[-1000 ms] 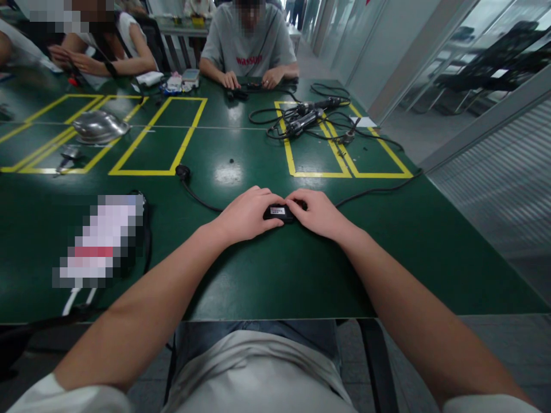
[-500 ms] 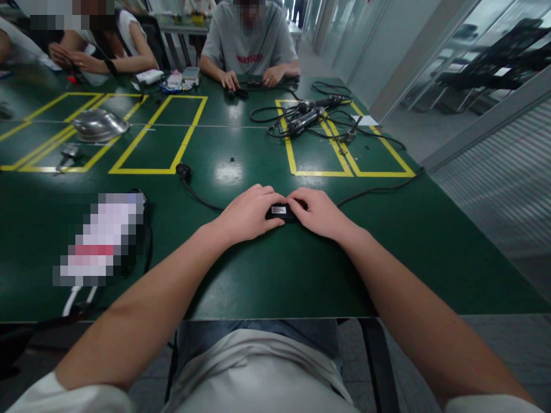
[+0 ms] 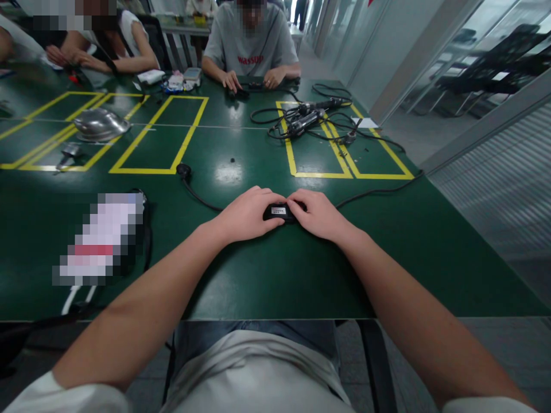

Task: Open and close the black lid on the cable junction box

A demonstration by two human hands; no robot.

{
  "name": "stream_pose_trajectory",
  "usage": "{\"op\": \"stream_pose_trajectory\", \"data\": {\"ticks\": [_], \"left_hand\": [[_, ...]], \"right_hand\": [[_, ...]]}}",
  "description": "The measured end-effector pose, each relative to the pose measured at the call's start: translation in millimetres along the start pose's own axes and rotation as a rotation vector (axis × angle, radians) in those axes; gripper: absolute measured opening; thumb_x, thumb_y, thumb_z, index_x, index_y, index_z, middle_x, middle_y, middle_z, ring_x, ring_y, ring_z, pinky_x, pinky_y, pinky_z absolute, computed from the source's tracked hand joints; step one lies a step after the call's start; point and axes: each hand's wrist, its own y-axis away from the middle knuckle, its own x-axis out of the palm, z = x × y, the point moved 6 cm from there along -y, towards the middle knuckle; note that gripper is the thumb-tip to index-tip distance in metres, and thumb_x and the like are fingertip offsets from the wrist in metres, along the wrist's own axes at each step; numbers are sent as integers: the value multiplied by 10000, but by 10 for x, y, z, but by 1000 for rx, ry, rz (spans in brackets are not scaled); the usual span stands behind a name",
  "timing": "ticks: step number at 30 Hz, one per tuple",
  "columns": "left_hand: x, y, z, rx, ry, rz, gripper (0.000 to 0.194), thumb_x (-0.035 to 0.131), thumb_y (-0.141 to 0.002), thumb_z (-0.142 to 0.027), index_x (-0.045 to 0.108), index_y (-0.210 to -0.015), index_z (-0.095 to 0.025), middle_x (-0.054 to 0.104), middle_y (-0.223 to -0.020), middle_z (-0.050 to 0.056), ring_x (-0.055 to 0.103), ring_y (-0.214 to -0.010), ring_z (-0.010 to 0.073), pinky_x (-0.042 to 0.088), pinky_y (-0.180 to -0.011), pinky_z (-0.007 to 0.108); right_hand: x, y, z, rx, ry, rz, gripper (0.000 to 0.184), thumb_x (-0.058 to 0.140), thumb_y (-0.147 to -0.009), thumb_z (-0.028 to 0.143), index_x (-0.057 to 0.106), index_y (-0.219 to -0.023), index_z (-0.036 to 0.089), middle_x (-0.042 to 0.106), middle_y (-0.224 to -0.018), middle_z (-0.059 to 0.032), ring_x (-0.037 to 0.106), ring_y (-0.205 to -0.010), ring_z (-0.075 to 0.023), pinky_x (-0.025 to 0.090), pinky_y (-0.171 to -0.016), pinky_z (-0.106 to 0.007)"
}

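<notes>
At the near middle of the green surface [image 3: 284, 275], a small black box [image 3: 278, 211] lies between the person's hands, white label visible. Left hand [image 3: 246, 213]: curled round the left end, thumb along the near edge, fingers at the far edge; presumably this steadies the box. Right hand [image 3: 316, 207]: thumb and fingers drawn close together on the right end, apparently a finer pinch; exact contact hidden.

A black plug [image 3: 183, 170] lies left of the hands, its lead running behind the left hand. A black cord [image 3: 379, 188] runs from the right hand to the right edge. Both probably meet the box, though the joins are covered; spread sideways, they leave the near side unobstructed.

Far right: cabled tools [image 3: 305, 121] heaped across yellow tape outlines [image 3: 321, 174], which seem to mark set places. Far left: a shiny metal part [image 3: 101, 124], overlapping similar tape.
</notes>
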Motion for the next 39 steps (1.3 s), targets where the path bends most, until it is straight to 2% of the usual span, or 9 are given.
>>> {"op": "stream_pose_trajectory", "data": {"ticks": [5, 9, 13, 19, 23, 25, 29, 32, 39], "left_hand": [[-57, 3, 63, -23, 123, -13, 515, 789, -985, -265, 756, -1498, -234, 853, -1340, 93, 795, -1214, 305, 609, -1128, 479], [-109, -16, 140, -108, 239, -83, 441, 742, -1019, -274, 759, -1454, -205, 865, -1290, 97, 813, -1147, 274, 637, -1069, 444], [-187, -24, 253, -208, 71, -179, 340, 706, -1040, -250, 784, -1366, -195, 853, -1344, 125, 780, -1248, 314, 594, -1164, 505], [-158, -19, 391, -263, -72, -96, 363, 673, -1041, -219, 774, -1388, -188, 820, -1397, 145, 735, -1318, 340, 554, -1225, 536], [-288, 19, 377, -314, -160, -166, 326, 685, -1060, -335, 784, -1330, -181, 756, -1415, 183, 684, -1361, 379, 547, -1227, 573], [-336, 53, 385, -431, -250, -96, 340, 633, -1097, -452, 822, -1168, -179, 772, -1274, 206, 709, -1265, 423, 591, -1124, 598], [-271, 124, 323, -542, -351, 234, 594, 411, -1166, -556, 864, -1040, -195, 825, -1147, 210, 782, -1139, 435, 633, -1005, 561], [-255, 137, 238, -506, -447, 251, 670, 364, -1166, -589, 879, -1101, -165, 836, -1236, 254, 789, -1177, 465, 638, -1006, 580], [-217, 150, 279, -516, -429, 261, 719, 313, -1168, -616, 888, -1093, -192, 870, -1014, 195, 834, -967, 381, 642, -854, 441]], "right_hand": [[-15, -7, -19, 23, -9, -11, 299, 542, -1116, 298, 806, -999, 220, 796, -993, -96, 700, -942, -266, 486, -884, -361], [-42, 1, -62, 106, -54, -34, 366, 470, -1143, 312, 759, -939, 222, 795, -956, -84, 699, -894, -261, 468, -842, -351], [-62, 8, -93, 181, -39, -65, 340, 472, -1124, 282, 737, -916, 237, 763, -857, -64, 682, -825, -259, 444, -787, -353], [-50, -6, -162, 181, 119, -49, 402, 558, -1105, 388, 635, -732, 259, 685, -714, -70, 606, -703, -247, 395, -694, -368], [-58, 5, -244, 175, 170, -25, 496, 565, -1115, 454, 648, -665, 264, 645, -652, -83, 568, -649, -249, 402, -654, -385], [-64, 19, -254, 184, 196, 0, 553, 567, -1123, 481, 622, -617, 267, 626, -628, -90, 564, -639, -251, 406, -653, -392], [-65, 41, -186, 203, 257, 32, 596, 591, -1120, 466, 549, -558, 270, 654, -680, -104, 575, -663, -252, 401, -682, -402], [-51, 40, -119, 193, 278, 24, 608, 605, -1126, 481, 535, -561, 267, 655, -703, -101, 590, -688, -257, 402, -702, -410], [-45, 34, -161, 185, 249, -39, 620, 601, -1137, 529, 545, -581, 262, 651, -750, -107, 609, -730, -268, 434, -714, -415]]}}
